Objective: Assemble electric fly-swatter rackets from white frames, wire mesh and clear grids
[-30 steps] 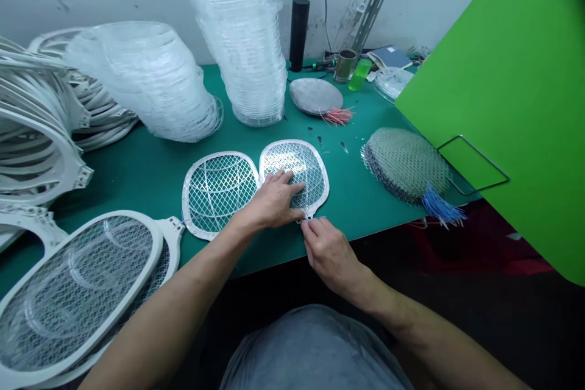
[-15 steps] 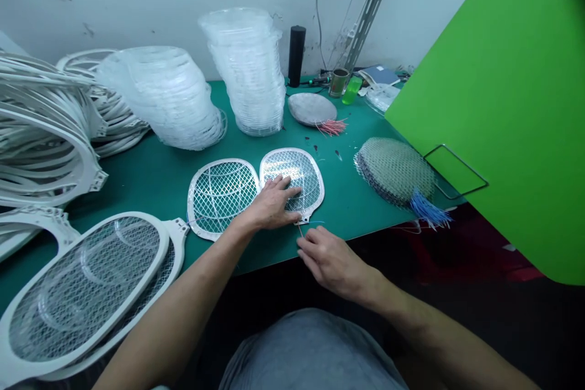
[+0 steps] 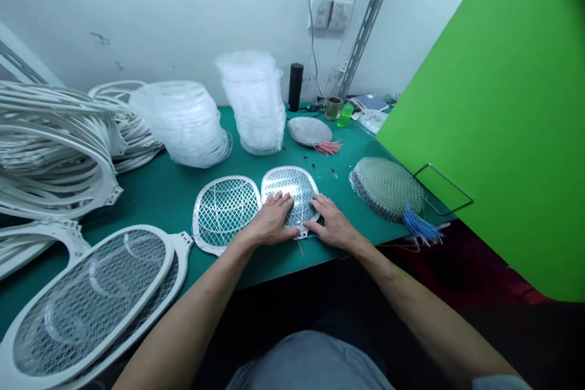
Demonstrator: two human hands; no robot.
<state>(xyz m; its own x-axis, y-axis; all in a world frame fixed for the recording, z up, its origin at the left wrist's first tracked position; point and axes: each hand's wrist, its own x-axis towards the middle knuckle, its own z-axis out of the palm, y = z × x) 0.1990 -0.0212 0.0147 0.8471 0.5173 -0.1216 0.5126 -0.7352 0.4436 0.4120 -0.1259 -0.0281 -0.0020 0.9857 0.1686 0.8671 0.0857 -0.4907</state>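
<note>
Two hands [image 3: 271, 220] [image 3: 337, 225], fingers [image 3: 282, 202] spread, seemingly touching mesh [image 3: 300, 200]

Cool, fairly even light, seemingly from above, brightens the wall [image 3: 183, 0] and the green board [image 3: 493, 122], while the space [image 3: 439, 329] below the table [image 3: 153, 195] sinks to near-black. A white glare patch lies on the mesh [image 3: 289, 190]; the clear stacks [image 3: 251, 103] wash out. The socket [image 3: 339, 16] looks soft. Wide-angle distortion stretches the rackets [image 3: 91, 304] at lower left; the upper right corner darkens.

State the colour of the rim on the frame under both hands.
The rim is white; the head view shows it best.
</note>
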